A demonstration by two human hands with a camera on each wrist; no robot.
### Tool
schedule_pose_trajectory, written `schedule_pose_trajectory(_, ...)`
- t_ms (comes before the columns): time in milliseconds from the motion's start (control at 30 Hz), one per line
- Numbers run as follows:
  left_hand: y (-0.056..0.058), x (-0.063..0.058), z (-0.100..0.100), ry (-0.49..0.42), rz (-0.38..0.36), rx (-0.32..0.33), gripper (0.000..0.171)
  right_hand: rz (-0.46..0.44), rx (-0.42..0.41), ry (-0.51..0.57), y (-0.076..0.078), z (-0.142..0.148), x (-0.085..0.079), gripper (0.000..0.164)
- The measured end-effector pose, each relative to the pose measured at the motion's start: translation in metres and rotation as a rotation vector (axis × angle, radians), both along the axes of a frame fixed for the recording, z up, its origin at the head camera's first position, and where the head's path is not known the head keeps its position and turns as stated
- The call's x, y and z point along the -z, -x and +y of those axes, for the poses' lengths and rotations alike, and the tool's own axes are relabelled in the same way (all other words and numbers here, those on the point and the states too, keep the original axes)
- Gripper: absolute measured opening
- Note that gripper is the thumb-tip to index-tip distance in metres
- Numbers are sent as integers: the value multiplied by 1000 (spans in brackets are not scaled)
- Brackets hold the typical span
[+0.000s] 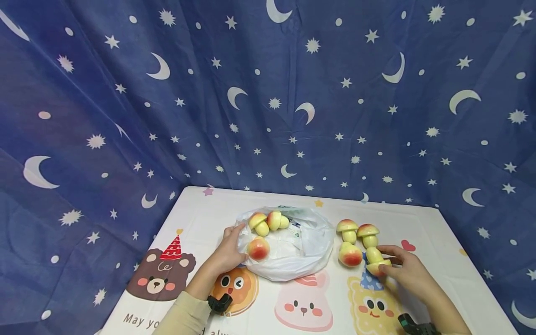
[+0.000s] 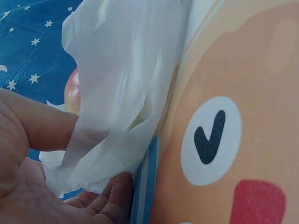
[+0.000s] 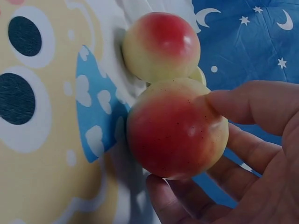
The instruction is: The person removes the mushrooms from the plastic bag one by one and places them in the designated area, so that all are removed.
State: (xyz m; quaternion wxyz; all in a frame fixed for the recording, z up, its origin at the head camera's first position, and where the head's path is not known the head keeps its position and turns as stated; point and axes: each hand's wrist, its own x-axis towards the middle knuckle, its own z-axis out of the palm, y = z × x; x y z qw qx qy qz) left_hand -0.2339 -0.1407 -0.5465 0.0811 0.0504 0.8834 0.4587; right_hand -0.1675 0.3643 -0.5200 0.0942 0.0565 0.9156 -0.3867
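A white plastic bag (image 1: 289, 270) lies spread open on the table, with three toy mushrooms inside, one a red-capped toy mushroom (image 1: 258, 248) near its left side. My left hand (image 1: 228, 251) holds the bag's left rim, thumb on one side of the plastic and fingers on the other. To the right of the bag, my right hand (image 1: 404, 267) grips a toy mushroom (image 3: 177, 128) by its red and yellow cap, the pale stem pointing away from me. Beside it sit three more, among them a toy mushroom (image 1: 350, 254) lying with its red cap towards me.
Two upright toy mushrooms, one of them a toy mushroom (image 1: 347, 230) nearest the bag, stand behind the gripped one. A white tablecloth (image 1: 209, 209) with cartoon animals covers the table. Behind it hangs a blue curtain (image 1: 268, 116) with moons and stars.
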Motion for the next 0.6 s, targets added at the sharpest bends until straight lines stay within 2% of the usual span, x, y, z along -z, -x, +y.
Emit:
schedule_pose_trajectory(267, 0, 1, 1, 10, -8, -5, 100, 0, -10, -21, 8, 0, 0, 67)
schedule_pose_trajectory(600, 0, 2, 0, 10, 2, -1, 100, 15, 6, -8, 9, -3, 2, 65)
